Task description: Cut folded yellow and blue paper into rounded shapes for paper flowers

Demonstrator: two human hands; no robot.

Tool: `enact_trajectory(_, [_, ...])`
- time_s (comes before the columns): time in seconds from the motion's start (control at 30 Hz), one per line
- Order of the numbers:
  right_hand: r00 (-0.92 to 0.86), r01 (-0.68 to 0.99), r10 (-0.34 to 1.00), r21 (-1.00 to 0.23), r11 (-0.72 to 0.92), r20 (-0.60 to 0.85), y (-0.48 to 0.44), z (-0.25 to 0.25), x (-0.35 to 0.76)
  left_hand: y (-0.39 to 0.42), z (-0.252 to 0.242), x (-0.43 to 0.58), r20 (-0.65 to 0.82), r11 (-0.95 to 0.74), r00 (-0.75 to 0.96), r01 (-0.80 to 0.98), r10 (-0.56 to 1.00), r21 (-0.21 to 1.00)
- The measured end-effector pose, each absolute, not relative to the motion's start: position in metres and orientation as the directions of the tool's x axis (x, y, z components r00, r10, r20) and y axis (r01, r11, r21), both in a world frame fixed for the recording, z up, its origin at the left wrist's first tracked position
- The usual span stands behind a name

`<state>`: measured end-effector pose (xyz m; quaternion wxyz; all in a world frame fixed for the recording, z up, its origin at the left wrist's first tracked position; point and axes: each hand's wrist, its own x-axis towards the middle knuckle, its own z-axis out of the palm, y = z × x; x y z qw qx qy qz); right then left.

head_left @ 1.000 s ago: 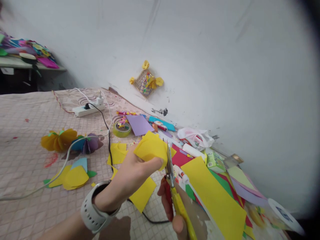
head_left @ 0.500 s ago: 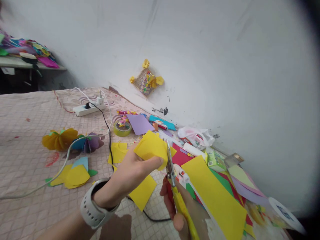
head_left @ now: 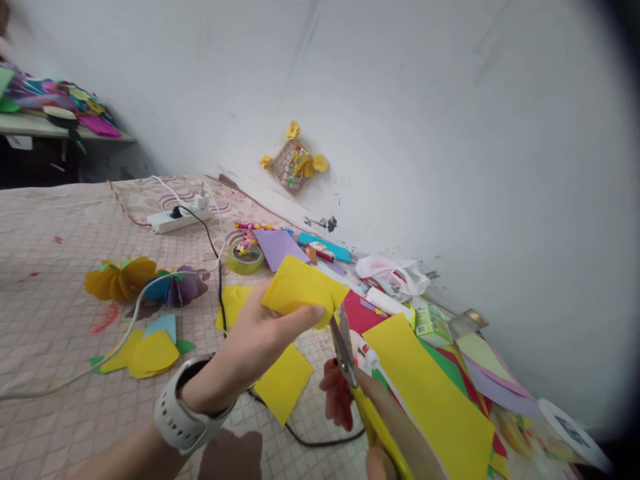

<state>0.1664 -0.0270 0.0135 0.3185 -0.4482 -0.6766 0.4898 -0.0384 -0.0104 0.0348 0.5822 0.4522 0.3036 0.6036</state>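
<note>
While held in the left hand (head_left: 267,330): yellow paper (head_left: 300,283), raised above the table (head_left: 40,300), pinched with thumb on top, seemingly to steady the edge near the blades.
Right hand (head_left: 383,397): wrapped around the scissors (head_left: 345,350), blades slightly parted and pointing up at the paper's right-hand side, probably angled to stay clear of the thumb.
Blade tips: close against the paper; cannot tell whether biting into it.
Hidden grip: left fingers mostly behind the paper, right hand partly cut off at the bottom.
Yellow scrap (head_left: 287,383): flat on the table below both hands, one corner hidden by the left wrist.
Black cable (head_left: 325,443): running beneath that scrap, middle stretch out of sight.
Cut shapes (head_left: 153,353): overlapped at left, perhaps kept apart from loose pieces.
Coloured sheets (head_left: 430,393): heaped at right, perhaps for easy reach; lower ones mostly covered.
Round lid (head_left: 570,430): far right, print too blurred to read.
</note>
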Motion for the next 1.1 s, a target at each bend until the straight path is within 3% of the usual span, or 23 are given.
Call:
enact_trajectory(0.07, [-0.437, 0.216, 0.900, -0.970, 0.108, 0.004, -0.034, 0.000, 0.179, -0.011, 0.036, -0.040, 0.202, -0.149, 0.096, -0.398, 0.975, 0.905])
enact_trajectory(0.2, [-0.199, 0.028, 0.943, -0.961, 0.276, 0.265, -0.046, -0.016, 0.186, -0.012, 0.030, -0.034, 0.112, -0.041, 0.274, -0.252, 0.955, 0.967])
enact_trajectory(0.3, [-0.048, -0.045, 0.943, -0.944, 0.328, 0.330, -0.046, -0.013, 0.171, -0.014, 0.023, -0.023, 0.119, -0.083, 0.426, -0.102, 0.897, 0.991])
enact_trajectory(0.43, [0.078, 0.043, 0.966, -0.969, 0.242, 0.245, -0.046, -0.007, 0.159, -0.016, 0.018, -0.013, 0.233, -0.277, 0.531, 0.003, 0.815, 0.961])
enact_trajectory(0.63, [0.044, 0.028, 0.981, -0.982, 0.188, 0.189, -0.047, -0.012, 0.166, -0.011, 0.016, -0.015, 0.217, -0.308, 0.653, 0.026, 0.725, 0.951])
enact_trajectory(0.9, [0.120, 0.123, 0.934, -0.939, 0.322, 0.336, -0.049, -0.013, 0.162, -0.013, 0.015, -0.007, 0.238, -0.247, 0.572, -0.064, 0.785, 0.967])
enact_trajectory(1.0, [0.096, 0.134, 0.944, -0.944, 0.302, 0.316, -0.048, -0.018, 0.164, -0.011, 0.015, -0.009, 0.241, -0.193, 0.554, -0.146, 0.797, 0.970])
enact_trajectory(1.1, [0.039, 0.184, 0.959, -0.945, 0.270, 0.281, -0.043, -0.026, 0.161, -0.005, 0.018, -0.016, 0.229, -0.148, 0.391, -0.227, 0.891, 0.963])
